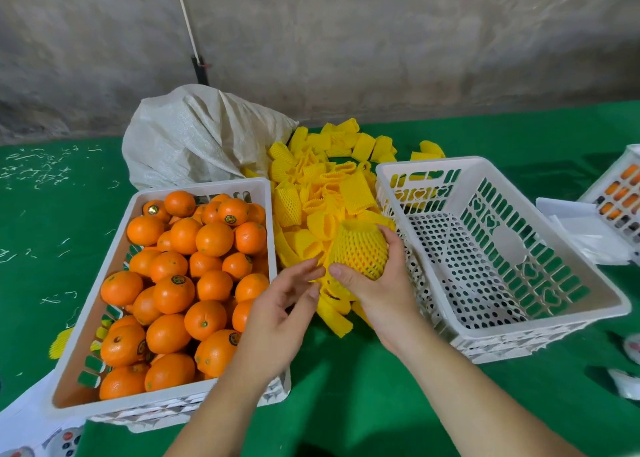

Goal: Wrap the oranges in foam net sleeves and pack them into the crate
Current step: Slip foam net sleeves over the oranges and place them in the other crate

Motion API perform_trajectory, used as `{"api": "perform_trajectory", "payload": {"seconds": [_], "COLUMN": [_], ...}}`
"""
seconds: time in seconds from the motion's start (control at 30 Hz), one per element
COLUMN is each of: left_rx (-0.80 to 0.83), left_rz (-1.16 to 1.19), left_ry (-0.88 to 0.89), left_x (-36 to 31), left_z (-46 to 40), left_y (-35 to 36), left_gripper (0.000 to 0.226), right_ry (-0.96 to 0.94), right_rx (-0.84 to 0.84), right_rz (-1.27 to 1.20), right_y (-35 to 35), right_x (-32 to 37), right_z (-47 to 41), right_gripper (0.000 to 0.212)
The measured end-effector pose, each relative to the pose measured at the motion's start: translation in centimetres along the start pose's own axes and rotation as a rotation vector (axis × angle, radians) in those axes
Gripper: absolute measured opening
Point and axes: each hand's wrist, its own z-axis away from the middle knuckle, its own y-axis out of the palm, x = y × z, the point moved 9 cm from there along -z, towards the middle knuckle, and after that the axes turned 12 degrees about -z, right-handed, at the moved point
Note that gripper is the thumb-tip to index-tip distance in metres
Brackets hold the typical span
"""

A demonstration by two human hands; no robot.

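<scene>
My right hand grips an orange wrapped in a yellow foam net sleeve above the pile of loose yellow sleeves. My left hand hovers just left of it, fingers relaxed and spread, holding nothing. A white crate on the left is full of bare oranges. The white perforated crate on the right holds no fruit.
A grey woven sack lies behind the sleeve pile. Another white basket with oranges sits at the far right edge, white paper beside it. A green cloth covers the table. A concrete wall stands behind.
</scene>
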Motion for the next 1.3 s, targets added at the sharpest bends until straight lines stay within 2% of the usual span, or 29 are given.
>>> {"api": "perform_trajectory", "payload": {"seconds": [0.07,0.17,0.27,0.33,0.43,0.57,0.67,0.73,0.93,1.03,1.1,1.2,1.3], "left_rx": [-0.053,0.031,0.249,0.326,0.400,0.386,0.443,0.442,0.264,0.115,0.003,-0.077,-0.070], "left_rz": [-0.382,-0.804,-1.029,-1.075,-1.133,-1.238,-1.252,-1.211,-1.081,-0.927,-0.729,-0.122,0.266], "left_ry": [0.007,-0.206,-0.276,-0.298,-0.333,-0.298,-0.262,-0.256,-0.220,-0.192,-0.185,-0.259,-0.346], "left_x": [2.0,6.3,8.1,8.2,8.5,8.6,8.9,8.8,7.4,6.0,4.9,3.9,4.3], "left_z": [-0.8,-2.0,-2.8,-3.0,-2.6,-1.7,-0.9,-0.8,-1.5,-1.9,-2.1,-2.1,-2.2], "left_y": [-3.1,-6.0,-5.0,-4.2,-3.8,-4.3,-4.4,-4.9,-6.8,-8.0,-8.4,-6.2,-2.0], "left_gripper": [0.037,0.046,0.057,0.068,0.085,0.073,0.071,0.074,0.083,0.083,0.074,0.055,0.057], "right_ry": [-0.054,-0.033,0.071,0.160,0.285,0.166,0.072,0.009,-0.071,-0.181,-0.215,-0.040,0.375], "right_rx": [-0.057,-0.232,-0.422,-0.452,-0.337,-0.099,-0.024,-0.010,0.054,0.142,0.220,0.348,0.292], "right_rz": [0.116,0.319,0.461,0.552,0.732,1.068,1.295,1.398,1.595,1.685,1.660,1.461,1.016], "right_y": [-3.1,-9.5,-14.9,-16.3,-15.9,-12.8,-11.6,-11.1,-10.0,-8.5,-7.2,-5.8,-5.6], "right_x": [1.4,2.5,1.7,0.5,-1.9,-3.8,-4.5,-4.4,-4.9,-5.3,-6.1,-8.8,-12.0], "right_z": [-1.9,-5.0,-6.6,-6.8,-6.9,-6.2,-5.7,-5.7,-5.6,-5.4,-5.6,-6.8,-8.4], "right_gripper": [0.096,0.097,0.091,0.092,0.098,0.103,0.106,0.106,0.099,0.095,0.086,0.075,0.076]}}
